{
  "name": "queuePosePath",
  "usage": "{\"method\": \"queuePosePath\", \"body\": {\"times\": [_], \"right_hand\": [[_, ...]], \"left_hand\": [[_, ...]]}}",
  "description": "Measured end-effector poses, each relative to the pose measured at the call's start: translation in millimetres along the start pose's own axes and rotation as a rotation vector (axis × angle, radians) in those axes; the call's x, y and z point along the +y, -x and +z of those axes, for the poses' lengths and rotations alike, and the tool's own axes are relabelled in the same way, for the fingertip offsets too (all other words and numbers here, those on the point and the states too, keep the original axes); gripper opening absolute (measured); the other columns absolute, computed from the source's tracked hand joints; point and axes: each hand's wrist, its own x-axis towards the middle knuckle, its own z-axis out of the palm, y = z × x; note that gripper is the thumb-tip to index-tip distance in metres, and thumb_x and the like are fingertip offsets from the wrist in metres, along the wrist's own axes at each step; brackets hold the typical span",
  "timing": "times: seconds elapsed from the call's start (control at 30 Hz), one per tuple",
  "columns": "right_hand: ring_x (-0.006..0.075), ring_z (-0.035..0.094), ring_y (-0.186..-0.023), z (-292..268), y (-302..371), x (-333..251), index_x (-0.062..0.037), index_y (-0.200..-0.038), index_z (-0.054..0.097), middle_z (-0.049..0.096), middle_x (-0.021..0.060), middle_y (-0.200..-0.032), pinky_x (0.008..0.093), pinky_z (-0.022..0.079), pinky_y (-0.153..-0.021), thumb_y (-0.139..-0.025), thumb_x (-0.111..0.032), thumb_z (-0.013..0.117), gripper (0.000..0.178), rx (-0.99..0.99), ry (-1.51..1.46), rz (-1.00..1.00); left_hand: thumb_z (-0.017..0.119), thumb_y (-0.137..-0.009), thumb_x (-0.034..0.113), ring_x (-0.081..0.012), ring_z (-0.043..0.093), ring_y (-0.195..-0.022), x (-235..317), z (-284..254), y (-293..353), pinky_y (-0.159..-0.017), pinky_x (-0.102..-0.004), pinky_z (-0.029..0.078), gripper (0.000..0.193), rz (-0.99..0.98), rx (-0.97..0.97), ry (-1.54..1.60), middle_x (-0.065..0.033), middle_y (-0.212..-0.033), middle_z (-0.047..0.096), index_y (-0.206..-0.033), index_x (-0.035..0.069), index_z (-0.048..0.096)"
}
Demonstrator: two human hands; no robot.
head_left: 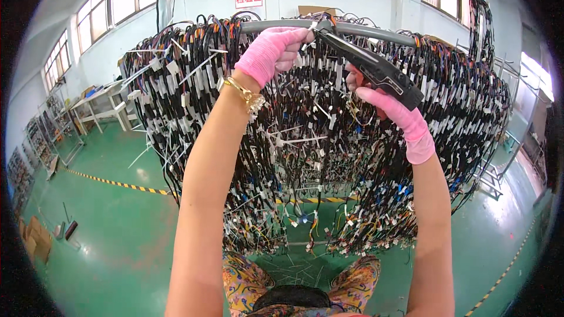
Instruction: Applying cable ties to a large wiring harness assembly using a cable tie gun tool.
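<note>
My right hand (402,114), in a pink fingerless wrap, is closed around the grip of a black cable tie gun (370,64). The gun's nose points up and left to a grey rail (379,34). My left hand (273,53), also in a pink wrap, pinches at that nose; a small whitish piece shows by the fingertips, too small to name. Dense bundles of black wire harnesses (205,88) with white connectors and tags hang from the rail on both sides of my hands. Loose white cable ties (302,140) stick out among them.
Black and yellow tape (117,183) marks the green floor. A white table (97,103) stands at the far left. Cardboard (35,239) and a broom (70,229) lie lower left. Metal racks (493,182) stand at the right. Cut tie ends (296,271) litter the floor by my legs.
</note>
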Motion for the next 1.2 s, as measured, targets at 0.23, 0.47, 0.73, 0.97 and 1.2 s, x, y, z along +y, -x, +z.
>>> {"method": "queuePosePath", "body": {"times": [0.23, 0.47, 0.73, 0.97, 1.2], "right_hand": [[0.0066, 0.066, -0.094, 8.6, -5.1, 6.7, -0.0026, -0.131, 0.063, 0.072, 0.0018, -0.107, 0.0249, 0.054, -0.088, -0.086, 0.0, 0.068, 0.045, 0.088, 0.186, -0.135], [0.0058, 0.064, -0.089, 21.2, 2.9, 12.8, 0.0, -0.122, 0.065, 0.07, 0.0007, -0.098, 0.0242, 0.053, -0.082, -0.085, -0.001, 0.068, 0.038, 0.169, 0.347, -0.126], [0.014, 0.068, -0.094, 20.5, 18.2, 24.0, -0.0014, -0.12, 0.065, 0.071, 0.0045, -0.102, 0.0281, 0.053, -0.084, -0.082, -0.001, 0.071, 0.039, 0.298, 0.427, -0.077], [0.0181, 0.067, -0.096, 27.7, 10.1, 25.8, -0.0021, -0.119, 0.064, 0.07, 0.0062, -0.103, 0.031, 0.053, -0.085, -0.079, 0.0, 0.071, 0.041, 0.273, 0.916, -0.346], [0.0221, 0.067, -0.098, 31.1, 2.4, 29.9, -0.0027, -0.119, 0.064, 0.069, 0.0079, -0.103, 0.0339, 0.052, -0.087, -0.076, 0.001, 0.071, 0.044, 0.322, 1.186, -0.501]], "left_hand": [[0.064, -0.099, 0.027, -0.0034, 0.037, -0.046, 1.8, 14.0, 4.3, -0.043, -0.0217, 0.03, 0.025, 0.104, 0.207, -0.357, 0.0101, -0.061, 0.044, -0.095, 0.005, 0.076], [0.062, -0.102, 0.028, 0.001, 0.028, -0.045, -1.0, 20.7, 7.5, -0.04, -0.0188, 0.021, 0.029, 0.108, 0.25, -0.463, 0.0142, -0.059, 0.035, -0.102, 0.001, 0.072], [0.063, -0.1, 0.04, -0.0031, 0.044, -0.053, -12.0, 25.9, 1.2, -0.048, -0.0224, 0.035, 0.04, 0.232, 0.306, -0.636, 0.0036, -0.074, 0.065, -0.106, 0.002, 0.072], [0.06, -0.089, 0.03, -0.0278, 0.07, -0.076, -22.0, 15.5, -27.9, -0.073, -0.0401, 0.058, 0.027, 0.255, 0.377, -1.087, -0.0104, -0.081, 0.07, -0.08, 0.008, 0.073], [0.06, -0.084, 0.019, -0.0265, 0.073, -0.084, -51.2, -8.5, -86.8, -0.071, -0.0411, 0.055, 0.021, 0.475, 0.319, -1.865, -0.0023, -0.084, 0.074, -0.093, 0.013, 0.079]]}}
